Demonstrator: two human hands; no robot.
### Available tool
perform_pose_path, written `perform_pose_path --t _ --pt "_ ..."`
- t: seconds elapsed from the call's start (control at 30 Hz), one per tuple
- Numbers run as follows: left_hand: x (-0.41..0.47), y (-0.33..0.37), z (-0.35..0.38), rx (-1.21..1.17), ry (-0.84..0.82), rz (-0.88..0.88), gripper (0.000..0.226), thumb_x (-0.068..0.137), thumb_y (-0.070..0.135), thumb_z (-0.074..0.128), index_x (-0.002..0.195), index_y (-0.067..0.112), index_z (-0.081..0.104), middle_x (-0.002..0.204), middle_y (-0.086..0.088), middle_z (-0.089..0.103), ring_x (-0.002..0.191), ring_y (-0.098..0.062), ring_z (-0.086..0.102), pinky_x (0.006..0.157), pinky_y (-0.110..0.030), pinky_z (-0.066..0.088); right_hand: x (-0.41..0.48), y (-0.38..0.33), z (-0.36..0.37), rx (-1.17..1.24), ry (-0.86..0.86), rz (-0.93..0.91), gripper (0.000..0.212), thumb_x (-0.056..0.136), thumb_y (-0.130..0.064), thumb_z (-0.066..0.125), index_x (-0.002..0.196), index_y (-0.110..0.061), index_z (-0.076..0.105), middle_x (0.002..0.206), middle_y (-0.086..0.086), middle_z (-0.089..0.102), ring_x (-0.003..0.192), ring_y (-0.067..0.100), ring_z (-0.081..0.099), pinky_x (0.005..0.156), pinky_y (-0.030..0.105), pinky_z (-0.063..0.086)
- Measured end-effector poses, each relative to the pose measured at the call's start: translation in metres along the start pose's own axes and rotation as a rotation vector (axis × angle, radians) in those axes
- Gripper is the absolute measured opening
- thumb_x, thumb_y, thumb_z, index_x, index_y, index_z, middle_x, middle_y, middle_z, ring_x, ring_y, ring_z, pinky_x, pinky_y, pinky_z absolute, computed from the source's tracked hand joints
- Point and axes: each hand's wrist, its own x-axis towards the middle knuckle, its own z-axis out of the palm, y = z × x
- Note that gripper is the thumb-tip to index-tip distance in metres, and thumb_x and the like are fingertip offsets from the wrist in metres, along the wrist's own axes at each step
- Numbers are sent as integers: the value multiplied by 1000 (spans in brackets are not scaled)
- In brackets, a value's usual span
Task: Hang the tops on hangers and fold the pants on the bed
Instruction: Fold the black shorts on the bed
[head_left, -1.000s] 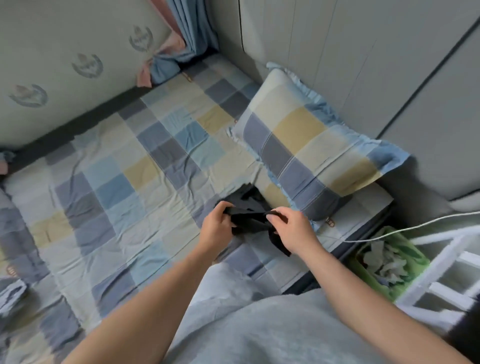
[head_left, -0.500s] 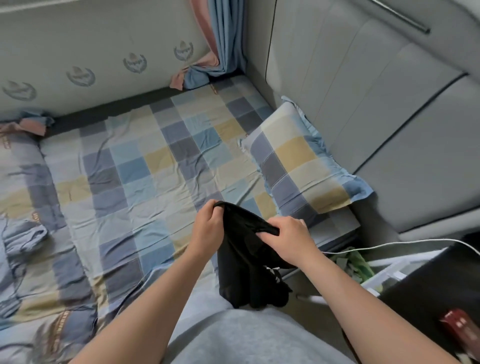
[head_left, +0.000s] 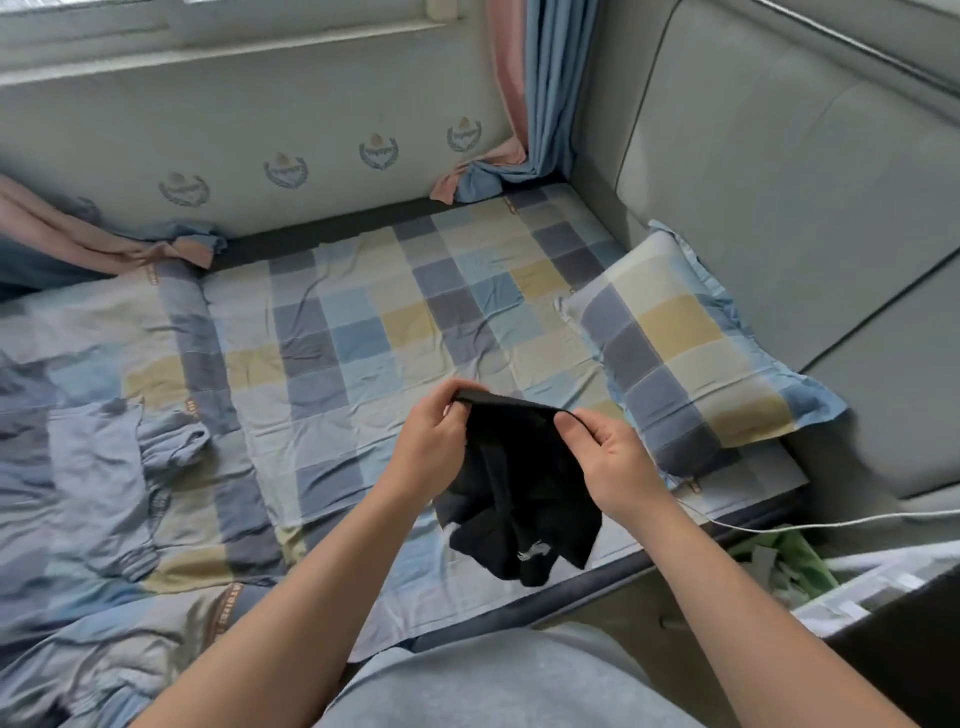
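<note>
I see my left hand and right hand pinching black shorts by the waistband. They hang above the checked bed, beside the pillow.

Soft daylight — blurred, warped edges

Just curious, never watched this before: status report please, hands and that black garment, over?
Both grips on: left hand and right hand pinch black garment by its top edge. It hangs unfolded above bed. To the right, pillow, clear of it.
</note>
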Motion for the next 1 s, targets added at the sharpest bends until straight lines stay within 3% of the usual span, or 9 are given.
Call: perform_pose_path --t 0.07,0.13,0.27,0.37,0.47,0.53,0.73,0.87,1.0 --pt "-8 -8 -14 6 -63 -3 19 103 24 53 118 32 62 120 2 65 101 -11 66 94 -38 55 6 -18 18 25 21 -28 43 104 -35 49 89 3 61 81 27 62 76 41 58 69 47 48" --pt "-19 -17 -26 -36 -195 -15 36 91 43 65 125 44 54 136 13 57 112 4 62 91 -21 52 13 -35 34 7 11 -54 45 104 -33 50 80 5 53 64 15 49 60 29 45 60 40 39" --pt "-36 -27 -40 36 -290 -22 59 72 49 79 125 46 53 118 28 64 111 5 61 87 -17 51 26 -64 60 71 -29 -89 48 103 -32 53 81 11 50 68 11 48 65 21 47 63 39 43" --pt "-41 -33 -45 199 -199 35 42 84 28 75 122 35 59 109 22 69 106 -1 63 90 -26 51 33 -81 69 163 -36 -98 50 101 -34 57 85 13 51 72 11 51 68 24 48 65 40 42" --pt "-40 -34 -50 255 -57 57 19 98 18 60 112 29 67 104 18 72 100 -5 66 89 -36 51 38 -89 71 234 -24 -64 25 101 -23 60 84 -5 69 75 7 65 72 20 61 72 39 51" --pt "-37 -29 -54 182 3 54 23 100 14 56 114 28 68 106 16 72 102 -7 66 91 -36 51 39 -88 67 322 -60 -40 15 100 -11 59 101 -16 73 88 1 74 87 15 70 86 36 57" --pt "-30 0 -66 -254 205 -155 23 104 20 52 98 30 72 94 7 77 94 -18 72 84 -38 56 29 -68 53 333 -200 -23 44 96 -12 64 137 -23 52 129 -6 68 125 7 59 106 28 47" --pt "-28 18 -67 -500 207 -261 22 104 22 50 106 22 72 98 -3 78 92 -25 74 75 -38 57 11 -45 64 227 -340 100 72 75 -42 81 139 -40 47 130 -14 63 119 5 62 92 26 55" --pt "-25 35 -65 -683 202 -344 21 104 23 52 117 17 67 105 -10 76 99 -29 72 81 -43 58 -1 -14 86 -27 -350 210 60 76 -32 85 128 -35 54 118 -14 68 113 7 64 95 29 53"
